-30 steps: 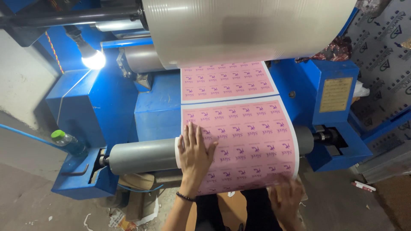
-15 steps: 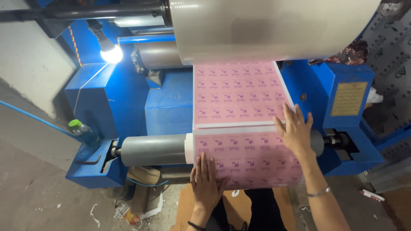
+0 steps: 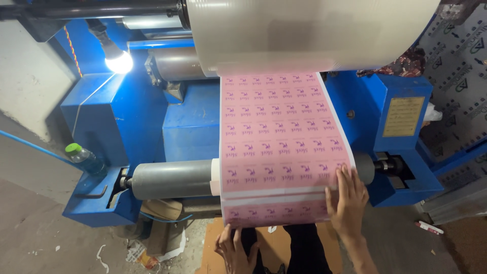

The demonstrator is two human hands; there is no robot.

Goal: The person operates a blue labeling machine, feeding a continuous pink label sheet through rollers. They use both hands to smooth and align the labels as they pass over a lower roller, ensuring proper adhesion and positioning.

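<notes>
The right hand lies flat, fingers spread wide and pointing toward twelve o'clock, palm pressed on the lower right corner of the pink printed sheet where it bends over the grey roller. It grips nothing; it only presses. The left hand sits lower, at about seven o'clock from the right one, fingers loosely open and reaching up to the sheet's hanging bottom edge, fingertips just touching or just short of it; I cannot tell which.

From both hands the sheet runs away toward twelve o'clock, its long axis straight up to the big pale film roll overhead. The roller's axis lies crosswise, nine to three. The right hand is the closer one to the roller. A green-capped bottle stands on the blue machine frame, well off at nine o'clock, under a lit bulb.
</notes>
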